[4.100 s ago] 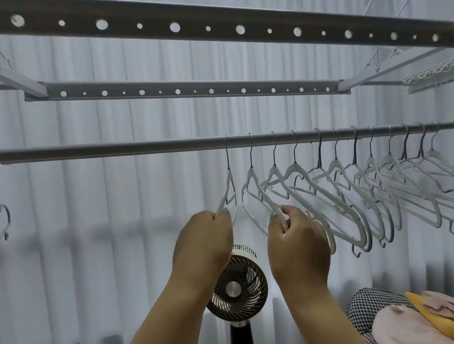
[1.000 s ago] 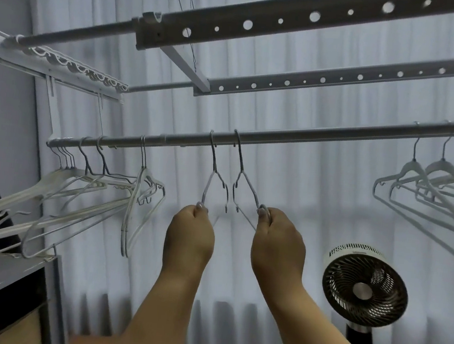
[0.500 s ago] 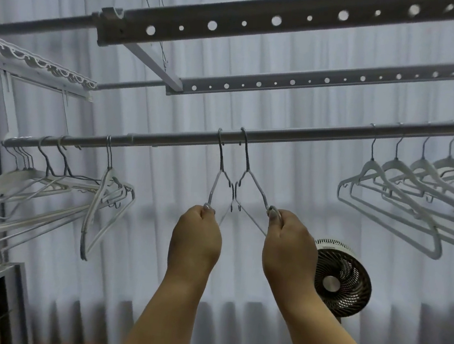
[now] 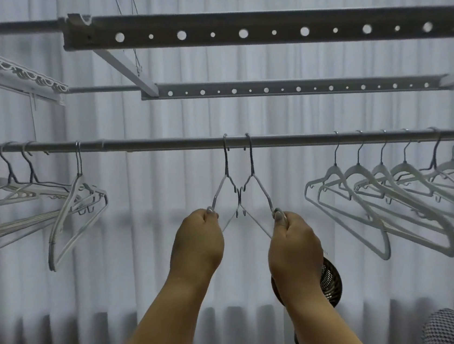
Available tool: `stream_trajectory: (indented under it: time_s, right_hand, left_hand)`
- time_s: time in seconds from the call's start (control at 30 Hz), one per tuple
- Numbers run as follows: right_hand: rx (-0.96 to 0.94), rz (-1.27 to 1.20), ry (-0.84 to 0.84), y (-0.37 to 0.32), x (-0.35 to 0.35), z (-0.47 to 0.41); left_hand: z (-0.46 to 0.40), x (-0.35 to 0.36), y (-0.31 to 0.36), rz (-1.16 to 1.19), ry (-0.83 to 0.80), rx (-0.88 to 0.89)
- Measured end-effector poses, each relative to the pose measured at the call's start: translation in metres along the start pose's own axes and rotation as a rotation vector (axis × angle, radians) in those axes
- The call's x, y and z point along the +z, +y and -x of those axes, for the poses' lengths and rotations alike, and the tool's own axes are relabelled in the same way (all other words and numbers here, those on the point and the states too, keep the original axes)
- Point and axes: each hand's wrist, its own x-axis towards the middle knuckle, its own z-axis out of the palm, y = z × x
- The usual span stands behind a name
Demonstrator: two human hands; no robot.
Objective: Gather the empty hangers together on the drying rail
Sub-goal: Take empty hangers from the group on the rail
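A round grey drying rail (image 4: 172,143) runs across the view, rising to the right. Two thin wire hangers hook over its middle, side by side. My left hand (image 4: 198,242) grips the left wire hanger (image 4: 222,182) at its shoulder. My right hand (image 4: 294,250) grips the right wire hanger (image 4: 258,185) the same way. A bunch of white hangers (image 4: 33,195) hangs at the rail's left end. Several more white hangers (image 4: 386,207) hang spread out along the right part.
Two perforated metal bars (image 4: 264,34) cross overhead, above the rail. A clip rack (image 4: 22,75) sticks out at upper left. White curtains fill the background. A fan (image 4: 330,282) stands behind my right wrist, and patterned fabric (image 4: 444,338) shows at lower right.
The view has swung back to the right, so more of the right-hand hangers show and the left bunch sits nearer the edge. Both hands keep hold of the two wire hangers at mid rail.
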Motion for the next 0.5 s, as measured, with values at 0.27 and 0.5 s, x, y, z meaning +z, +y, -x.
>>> stream_trajectory:
  time_s: [0.27, 0.5]
  right_hand:
    - [0.013, 0.014, 0.024, 0.014, -0.023, -0.011]
    - [0.023, 0.04, 0.054, 0.029, -0.044, -0.023]
  left_hand:
    - [0.008, 0.022, 0.009, 0.0, -0.048, 0.037]
    - [0.016, 0.041, 0.022, -0.002, -0.101, 0.045]
